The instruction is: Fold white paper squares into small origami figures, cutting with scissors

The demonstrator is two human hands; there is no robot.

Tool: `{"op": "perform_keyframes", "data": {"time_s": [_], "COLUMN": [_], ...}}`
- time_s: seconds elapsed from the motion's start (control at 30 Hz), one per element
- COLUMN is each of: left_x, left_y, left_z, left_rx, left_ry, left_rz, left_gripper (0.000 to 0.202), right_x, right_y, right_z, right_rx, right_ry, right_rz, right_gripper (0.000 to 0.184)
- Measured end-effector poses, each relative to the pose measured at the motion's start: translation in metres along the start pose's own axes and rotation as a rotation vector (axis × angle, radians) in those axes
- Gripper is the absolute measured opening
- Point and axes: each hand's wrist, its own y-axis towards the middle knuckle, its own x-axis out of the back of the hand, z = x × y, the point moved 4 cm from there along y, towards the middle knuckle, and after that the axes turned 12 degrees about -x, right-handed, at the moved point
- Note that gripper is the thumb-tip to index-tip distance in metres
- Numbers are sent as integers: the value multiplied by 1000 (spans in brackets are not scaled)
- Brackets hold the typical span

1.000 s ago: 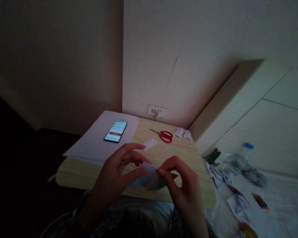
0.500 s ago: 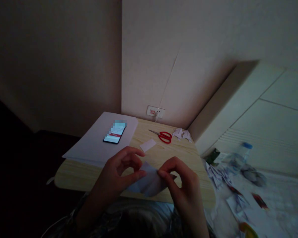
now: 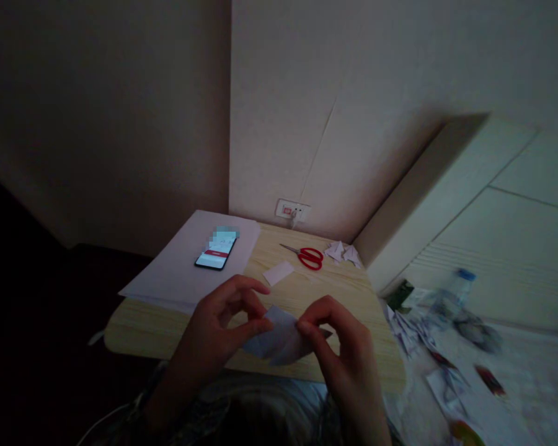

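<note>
A folded piece of white paper (image 3: 283, 337) is held up between my two hands, over the front edge of the small wooden table (image 3: 153, 331). My left hand (image 3: 227, 313) pinches its left side between thumb and a fingertip, the index finger raised above. My right hand (image 3: 337, 334) pinches the right side, and a pointed tip of the paper sticks out behind those fingers. Beyond the hands lie a small white paper slip (image 3: 278, 272) and red-handled scissors (image 3: 309, 257), blades toward the left. Two folded paper shapes (image 3: 343, 253) sit at the back right corner.
A lit phone (image 3: 217, 249) rests on a stack of white sheets (image 3: 167, 275) at the table's left. Behind is a wall socket (image 3: 292, 210) with a plug. To the right, a bed surface (image 3: 534, 378) carries a plastic bottle (image 3: 453, 297) and several folded papers (image 3: 409, 331).
The paper between my hands has tilted slightly, its lower edge a little higher. Both hands keep their pinch, and the view has shifted very slightly.
</note>
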Motion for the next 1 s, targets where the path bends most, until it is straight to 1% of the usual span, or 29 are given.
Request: {"op": "perform_keyframes", "data": {"time_s": [0.13, 0.2, 0.37, 0.5, 0.6, 0.7, 0.87, 1.0], "left_x": [-4, -6, -3, 2, 3, 0, -7, -6], "left_y": [-1, -1, -1, -1, -2, -1, 1, 0], "left_z": [5, 4, 1, 2, 4, 6, 4, 4], "left_rx": [10, -1, -14, -35, -29, -6, -30, -74], "left_ry": [-50, -49, -2, 90, 111, 89, 121, 171], "left_rz": [92, 108, 13, 2, 39, 104, 179, 180], "left_gripper": [36, 36, 30, 25, 14, 3, 4, 6], "right_x": [-5, -7, -8, -7, -5, -6, -9, -6], "right_y": [-1, -1, 0, 0, -1, -1, -1, 0], "right_z": [0, -1, -1, 0, 0, -1, -2, 0], "right_rx": [1, -2, 14, 21, 19, 8, 2, 22], "right_ry": [-3, -2, 4, 0, -1, -13, -22, -44], "right_rz": [32, 44, 74, 76, 59, 58, 88, 83], "right_gripper": [15, 15, 16, 16, 16, 16, 15, 15]}}
